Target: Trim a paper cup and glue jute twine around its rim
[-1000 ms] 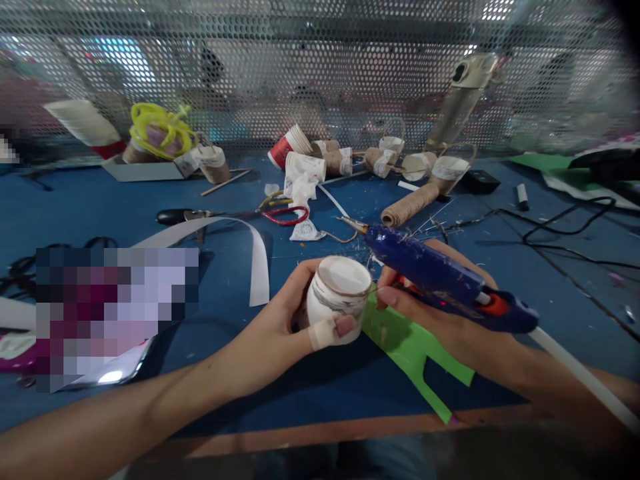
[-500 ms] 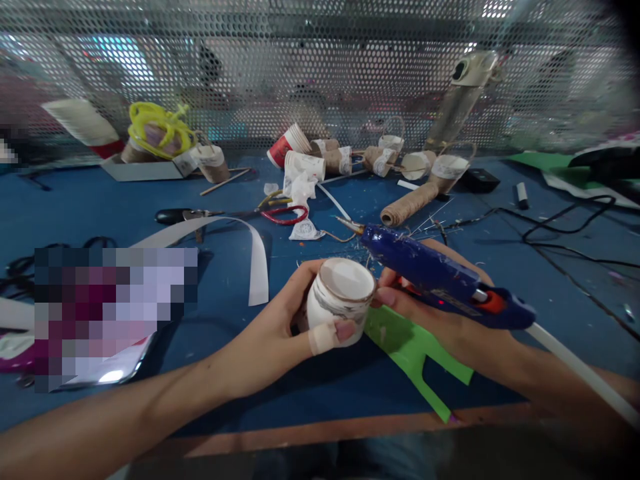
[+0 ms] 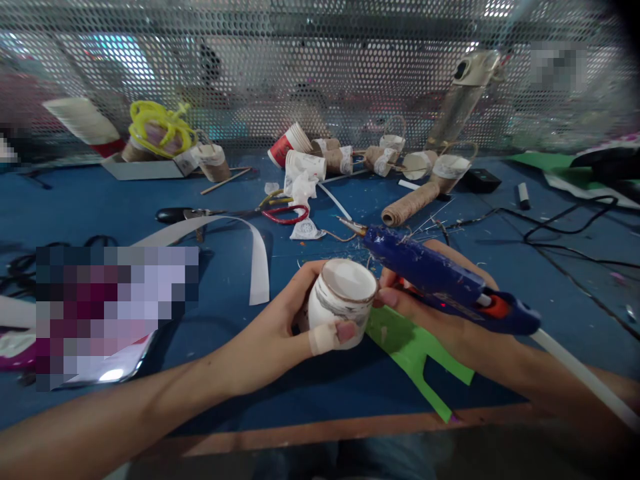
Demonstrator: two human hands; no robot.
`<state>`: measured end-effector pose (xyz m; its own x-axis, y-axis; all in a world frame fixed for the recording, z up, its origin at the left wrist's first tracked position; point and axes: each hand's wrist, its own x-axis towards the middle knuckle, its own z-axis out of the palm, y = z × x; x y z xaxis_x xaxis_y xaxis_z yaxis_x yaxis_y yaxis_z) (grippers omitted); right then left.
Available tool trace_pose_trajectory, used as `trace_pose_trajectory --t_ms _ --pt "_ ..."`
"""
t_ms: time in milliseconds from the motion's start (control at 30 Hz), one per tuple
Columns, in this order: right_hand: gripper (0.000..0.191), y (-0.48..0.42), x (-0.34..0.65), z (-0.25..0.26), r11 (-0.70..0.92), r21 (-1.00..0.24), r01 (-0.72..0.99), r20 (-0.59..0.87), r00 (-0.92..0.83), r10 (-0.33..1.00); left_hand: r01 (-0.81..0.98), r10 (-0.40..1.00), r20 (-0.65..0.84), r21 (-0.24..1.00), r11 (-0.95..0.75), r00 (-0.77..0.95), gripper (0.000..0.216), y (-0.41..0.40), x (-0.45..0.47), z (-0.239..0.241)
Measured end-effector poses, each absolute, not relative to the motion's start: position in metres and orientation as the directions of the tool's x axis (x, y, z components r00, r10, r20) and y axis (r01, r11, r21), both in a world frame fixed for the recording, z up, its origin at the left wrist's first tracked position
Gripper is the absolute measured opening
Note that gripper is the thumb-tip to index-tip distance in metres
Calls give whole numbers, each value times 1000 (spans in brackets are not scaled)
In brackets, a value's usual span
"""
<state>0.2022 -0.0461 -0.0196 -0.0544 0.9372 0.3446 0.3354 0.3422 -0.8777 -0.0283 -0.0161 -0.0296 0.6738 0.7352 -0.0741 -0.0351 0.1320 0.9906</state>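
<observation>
Cup sits tilted in the left hand, fingers wrapped behind it and bandaged thumb across its front. The right hand grips a glue gun, its thumb and fingertips also closed together at the cup's right edge. The step in hand looks like pressing brown cord along the rim; the gun's nozzle points away, beyond the cup. The next move probably calls for a steady left hold and the hot tip clear of the fingers. Green paper lies below the right hand
</observation>
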Motion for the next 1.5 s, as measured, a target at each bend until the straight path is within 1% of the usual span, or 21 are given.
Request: trace_pose_trajectory --t_ms 200,333,467,567,767,1133,1367,1500 --pt "13 -47 202 -19 335 -878 341 341 -45 939 -41 735 -61 992 120 675 47 -17 -29 -29" --pt "13 -47 202 -20 326 -888 324 331 -42 943 -49 724 -65 990 135 686 46 -16 -29 -29" --pt "12 -46 203 -20 319 -895 312 317 -60 947 -41 725 -53 993 111 687 46 -15 -29 -29" --pt "13 -45 203 -20 330 -898 290 329 -55 943 -55 712 -45 992 117 701 46 -15 -30 -30" --pt "14 -47 203 -18 306 -903 301 303 -60 951 -58 700 -55 989 137 712 48 -17 -31 -30" --pt "8 -46 204 -17 301 -890 343 294 -73 953 -25 699 -73 991 129 712 51 -16 -31 -27" --pt "10 -43 205 -16 210 -958 195 183 -148 972 -28 694 -69 991 128 716 51 -15 -31 -28" --pt "14 -44 205 -14 127 -975 184 101 -143 984 -10 688 -61 995 98 723 53 -14 -32 -28"
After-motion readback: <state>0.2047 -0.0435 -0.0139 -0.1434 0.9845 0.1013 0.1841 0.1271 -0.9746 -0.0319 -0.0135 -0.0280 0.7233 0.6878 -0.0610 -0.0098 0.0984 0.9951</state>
